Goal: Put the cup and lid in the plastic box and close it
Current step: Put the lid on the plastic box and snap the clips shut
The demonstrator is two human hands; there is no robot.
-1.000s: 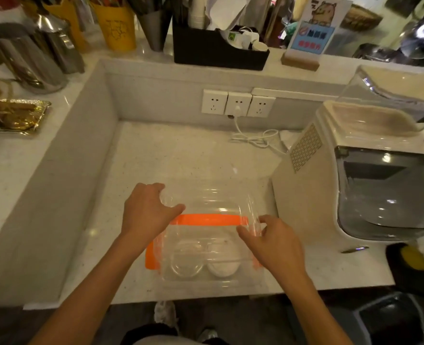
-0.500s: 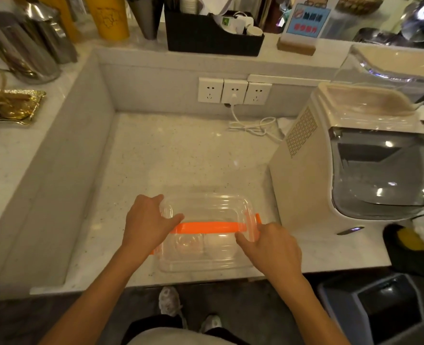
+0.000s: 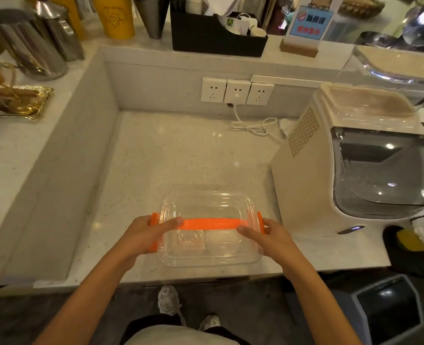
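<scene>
A: Where does your plastic box (image 3: 207, 230) sit?

B: At six o'clock on the speckled counter (image 3: 181, 155), near the front edge, just beside the cream machine (image 3: 330, 170) standing at three o'clock. Its clear cover (image 3: 207, 204) lies flat on top, and an orange handle (image 3: 209, 224) runs straight across from side to side.

A: And my hands?

B: Your left hand (image 3: 147, 235) clasps the nine o'clock end of the box, thumb stretched along the orange handle, the other fingers curled around the side over the orange clip (image 3: 154, 231). Your right hand (image 3: 268, 239) clasps the three o'clock end the same way, thumb laid inward on the handle, fingers wrapped over the edge. Both hands are closed on the box, not spread.

A: Can you see the cup and lid?

B: Through the clear plastic two round shapes lie side by side: a transparent cup (image 3: 189, 240) toward nine o'clock, a whitish lid (image 3: 222, 241) toward three o'clock. Whether they touch, I cannot tell.

A: Anything beyond?

B: At twelve o'clock, three wall sockets (image 3: 237, 92) with a white cord (image 3: 253, 125) plugged into the middle one, coiled on the counter.
</scene>
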